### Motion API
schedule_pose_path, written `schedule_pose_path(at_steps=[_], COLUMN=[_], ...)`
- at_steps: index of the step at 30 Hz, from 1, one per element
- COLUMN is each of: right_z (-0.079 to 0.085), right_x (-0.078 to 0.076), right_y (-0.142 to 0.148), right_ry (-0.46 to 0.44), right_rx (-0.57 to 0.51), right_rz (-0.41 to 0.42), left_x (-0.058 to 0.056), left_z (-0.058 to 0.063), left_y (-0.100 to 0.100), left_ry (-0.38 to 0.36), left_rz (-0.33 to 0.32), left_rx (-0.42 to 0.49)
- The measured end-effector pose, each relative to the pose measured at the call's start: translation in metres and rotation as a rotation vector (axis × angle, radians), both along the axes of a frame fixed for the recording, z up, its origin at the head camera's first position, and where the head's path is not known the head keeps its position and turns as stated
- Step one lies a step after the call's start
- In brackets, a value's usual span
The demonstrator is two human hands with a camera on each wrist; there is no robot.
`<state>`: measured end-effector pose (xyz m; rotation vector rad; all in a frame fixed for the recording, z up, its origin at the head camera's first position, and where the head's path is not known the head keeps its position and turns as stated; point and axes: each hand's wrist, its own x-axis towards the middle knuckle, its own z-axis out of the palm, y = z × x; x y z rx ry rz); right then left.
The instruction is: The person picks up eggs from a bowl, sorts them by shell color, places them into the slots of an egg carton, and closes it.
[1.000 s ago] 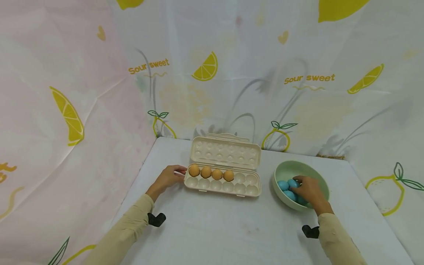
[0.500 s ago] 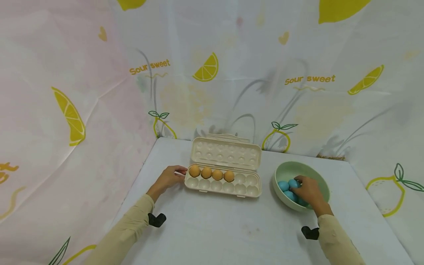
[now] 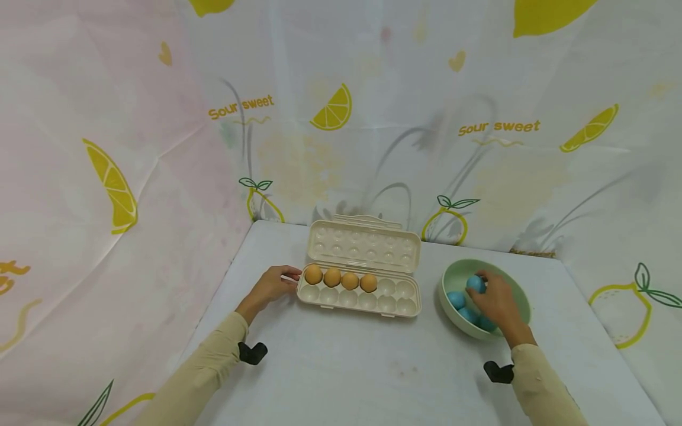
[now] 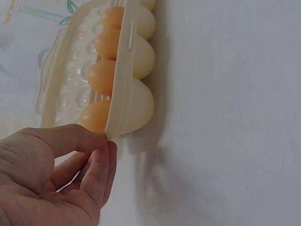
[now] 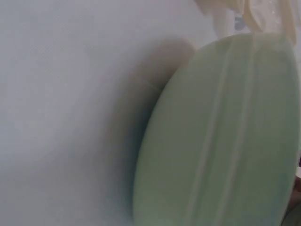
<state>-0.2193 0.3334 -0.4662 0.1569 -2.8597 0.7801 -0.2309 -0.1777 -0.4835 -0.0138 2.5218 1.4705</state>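
Observation:
A cream plastic egg carton [image 3: 367,303] lies with its lid raised on the table. Several orange-brown eggs [image 3: 349,280] fill part of its back row, while the front row is bare. My left hand [image 3: 270,285] pinches the carton's left end between thumb and fingers, as the left wrist view shows at the rim [image 4: 115,94]. On the right is a green bowl [image 3: 459,273]. Over its inside, my right hand [image 3: 498,302] holds a blue egg [image 3: 475,284] by thumb and fingertips. Several other blue eggs [image 3: 455,299] lie below it, partly covered by the hand.
White cloth covers the table [image 3: 373,367]. Behind and to the left hangs a lemon-print curtain [image 3: 394,118]. The right wrist view is mostly taken up by the bowl's outer wall [image 5: 225,132], with the carton at its top edge.
The right hand has lifted the blue egg slightly up from the other eggs in the bowl. The left hand and the carton stay where they were.

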Motion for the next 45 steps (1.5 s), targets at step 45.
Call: schedule_pose_path(at_steps=[45], right_z=[0.016], right_x=[-0.011], right_y=[-0.226], right_ry=[0.150], right_rx=[-0.352], right_rz=[0.416], left_x=[0.000], left_z=[-0.003], left_y=[-0.001], left_ry=[0.007], left_rz=[-0.008], left_rx=[-0.006])
